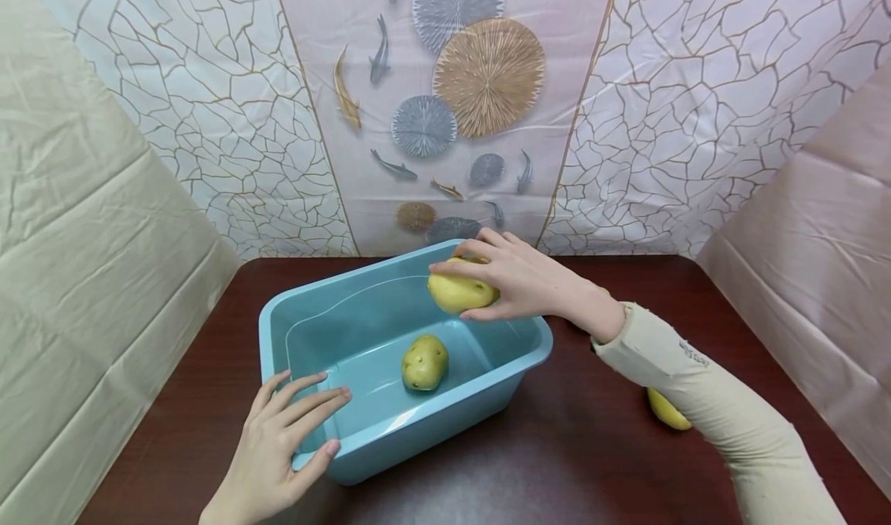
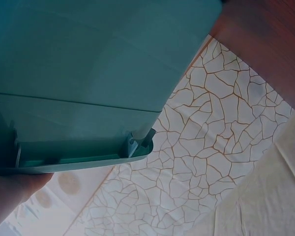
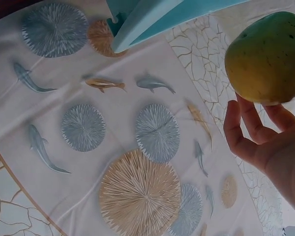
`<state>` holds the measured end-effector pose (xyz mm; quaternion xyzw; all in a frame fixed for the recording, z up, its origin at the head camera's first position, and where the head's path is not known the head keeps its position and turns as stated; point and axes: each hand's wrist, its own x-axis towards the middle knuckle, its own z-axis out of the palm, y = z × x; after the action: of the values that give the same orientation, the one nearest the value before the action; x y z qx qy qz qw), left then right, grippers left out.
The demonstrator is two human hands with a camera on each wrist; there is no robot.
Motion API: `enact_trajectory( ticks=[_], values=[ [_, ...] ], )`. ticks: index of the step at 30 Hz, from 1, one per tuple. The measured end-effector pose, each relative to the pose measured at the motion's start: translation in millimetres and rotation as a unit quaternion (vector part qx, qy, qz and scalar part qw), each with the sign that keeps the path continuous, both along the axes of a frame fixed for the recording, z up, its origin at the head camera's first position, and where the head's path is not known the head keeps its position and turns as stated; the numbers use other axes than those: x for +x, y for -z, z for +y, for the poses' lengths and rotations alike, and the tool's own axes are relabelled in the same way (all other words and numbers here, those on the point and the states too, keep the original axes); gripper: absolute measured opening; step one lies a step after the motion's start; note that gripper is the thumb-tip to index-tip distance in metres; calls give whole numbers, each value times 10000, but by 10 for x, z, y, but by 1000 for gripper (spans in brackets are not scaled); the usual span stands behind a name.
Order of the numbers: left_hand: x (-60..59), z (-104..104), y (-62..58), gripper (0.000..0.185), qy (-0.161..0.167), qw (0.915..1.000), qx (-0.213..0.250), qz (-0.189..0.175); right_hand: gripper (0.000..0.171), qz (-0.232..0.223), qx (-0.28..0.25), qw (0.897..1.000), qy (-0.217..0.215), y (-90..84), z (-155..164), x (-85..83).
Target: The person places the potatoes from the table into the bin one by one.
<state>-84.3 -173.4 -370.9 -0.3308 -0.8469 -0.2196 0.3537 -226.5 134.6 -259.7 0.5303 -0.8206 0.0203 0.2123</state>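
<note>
Right hand is up over the far rim of the blue tub, fingers and thumb curled around a yellow potato, gripping it from above. The right wrist view shows that same potato from below, fingertips cupped under it, and most of the palm is cut off at the frame edge. A second potato, greener and speckled, lies on the tub floor, near the middle, apart from every wall.

Left hand sits at the tub's near left corner, fingers spread and laid straight over the rim, thumb against the outer wall. The left wrist view gives little: just the tub's underside and lip, murky and close, with a sliver of the hand at the bottom left corner.

Now the hidden bits. A third potato peeks out from under the right sleeve on the dark wooden counter, mostly covered by the arm. Another yellowish speck shows just behind the right wrist, too small to make out.

Room to move: open counter lies to the right of the tub and in front of it. The tub's far corner stands close to the patterned backdrop, and draped sheets hem the counter in on both sides.
</note>
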Motion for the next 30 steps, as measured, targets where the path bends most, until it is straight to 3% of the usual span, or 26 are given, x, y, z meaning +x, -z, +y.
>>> enact_trajectory(
  ticks=[9,30],
  values=[
    [-7,4,7,38,6,10000,-1,9,54,-106,-285,9995,-53,-82,81,-12],
    [-7,12,-3,37,-20,10000,2,-28,52,-22,-333,9994,-81,-23,139,-6]
  ],
)
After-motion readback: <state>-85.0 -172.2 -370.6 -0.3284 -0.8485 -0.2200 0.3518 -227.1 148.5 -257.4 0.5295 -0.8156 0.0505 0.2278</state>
